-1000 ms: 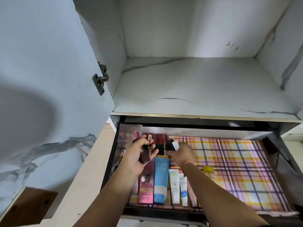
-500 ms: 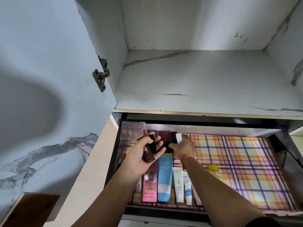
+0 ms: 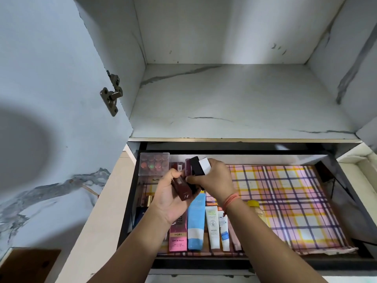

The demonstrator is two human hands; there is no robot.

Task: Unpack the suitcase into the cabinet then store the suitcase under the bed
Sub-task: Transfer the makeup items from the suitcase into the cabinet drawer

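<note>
1. Standing open at the far left, the marbled door [image 3: 51, 94] of the cabinet [image 3: 204, 27] fills that side, with a round shadow across it.
2. A brass-coloured hinge [image 3: 112, 94] sits on the door's inner edge.
3. Below it, the cabinet's black-framed drawer [image 3: 130, 201] is pulled out. A clear case [image 3: 154, 163] of coloured pots sits in its back left corner.
4. The left hand [image 3: 171, 199] is held palm up over the left part of the drawer. Its fingers and thumb are curled round a dark red box [image 3: 181, 187], which lies tilted across the palm.
5. Just beside it, touching at the fingertips, the right hand [image 3: 214, 180] is turned palm down. It pinches a black box [image 3: 195, 167] and a white box [image 3: 204, 165] together, both sticking up towards the drawer's back. An orange thread [image 3: 230, 201] circles that wrist.
6. Under the hands, lying flat side by side along the drawer's front, are a pink carton [image 3: 177, 236], a blue tube [image 3: 195, 221] and two white tubes [image 3: 212, 227].
7. A yellow-capped bottle [image 3: 256, 209] lies just right of the right forearm, partly hidden by it.
8. A checked liner [image 3: 289, 201] in pink, yellow and purple covers the drawer floor out to the right.
9. Above the drawer, the marbled shelf [image 3: 265, 103] runs across to the cabinet's right wall.
</note>
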